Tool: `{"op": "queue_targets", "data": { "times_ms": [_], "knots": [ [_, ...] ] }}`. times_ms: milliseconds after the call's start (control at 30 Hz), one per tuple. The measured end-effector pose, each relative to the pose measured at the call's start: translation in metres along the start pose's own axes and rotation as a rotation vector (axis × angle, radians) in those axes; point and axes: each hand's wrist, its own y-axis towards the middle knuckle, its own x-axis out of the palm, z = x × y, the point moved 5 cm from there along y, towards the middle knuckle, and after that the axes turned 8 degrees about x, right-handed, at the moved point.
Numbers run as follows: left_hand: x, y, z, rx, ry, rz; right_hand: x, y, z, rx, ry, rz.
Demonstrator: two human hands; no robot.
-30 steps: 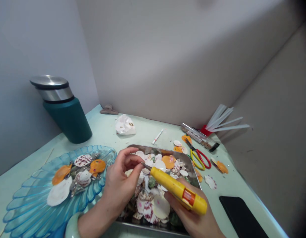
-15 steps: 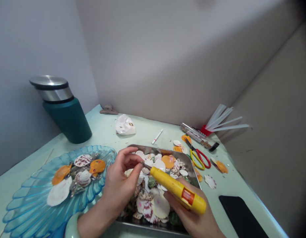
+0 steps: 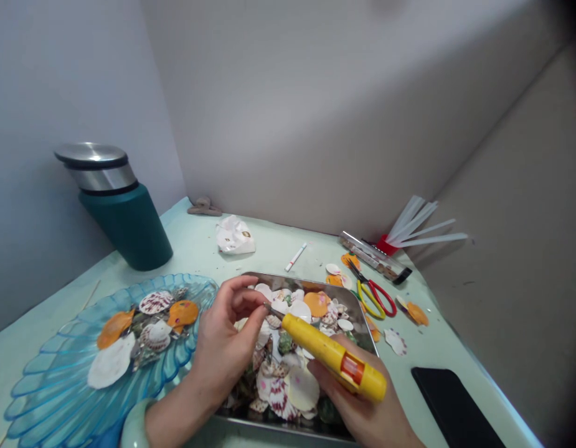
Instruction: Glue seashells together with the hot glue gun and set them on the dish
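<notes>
My right hand (image 3: 362, 389) is wrapped round a yellow glue gun (image 3: 332, 351) with an orange window in its side. The gun's metal nozzle points up and left, its tip at the fingertips of my left hand (image 3: 231, 330). Thumb and fingers of that hand are pinched together; whatever lies between them is too small or hidden to make out. Beneath both hands is a metal tray (image 3: 362, 323) full of seashells (image 3: 304, 389), white, orange, purple-striped and green. My hands and the gun cover part of the tray.
A blue scalloped dish (image 3: 49, 386) with several shells stands left, a teal bottle (image 3: 129, 227) behind it. Red-and-yellow scissors (image 3: 374, 298), loose shells (image 3: 396, 342), a black phone-like slab (image 3: 451, 404), a clear case (image 3: 374, 258), glue sticks (image 3: 416, 221) and a crumpled wrapper (image 3: 235, 236) lie around.
</notes>
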Motion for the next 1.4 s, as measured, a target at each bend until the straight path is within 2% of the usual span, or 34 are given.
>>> {"op": "queue_targets", "data": {
  "times_ms": [233,567,800,1033,1400],
  "knots": [
    [0.001,-0.0012,0.001,0.016,0.03,-0.023,0.0,-0.0002,0.0001,0.022,-0.002,0.01],
    [0.0017,0.0005,-0.0039,-0.024,-0.029,0.005,0.0002,-0.0008,0.0001,-0.018,-0.004,0.036],
    [0.001,0.001,-0.0024,-0.049,-0.066,0.03,0.0013,-0.0005,0.005,0.012,-0.016,0.002],
    [0.0014,-0.0004,-0.0021,-0.009,0.013,-0.014,0.0015,-0.0009,0.0043,0.01,-0.004,0.008],
    [0.0004,-0.0014,-0.0039,0.01,0.053,-0.008,0.0023,-0.0007,0.0074,0.016,-0.009,-0.004]
  ]
}}
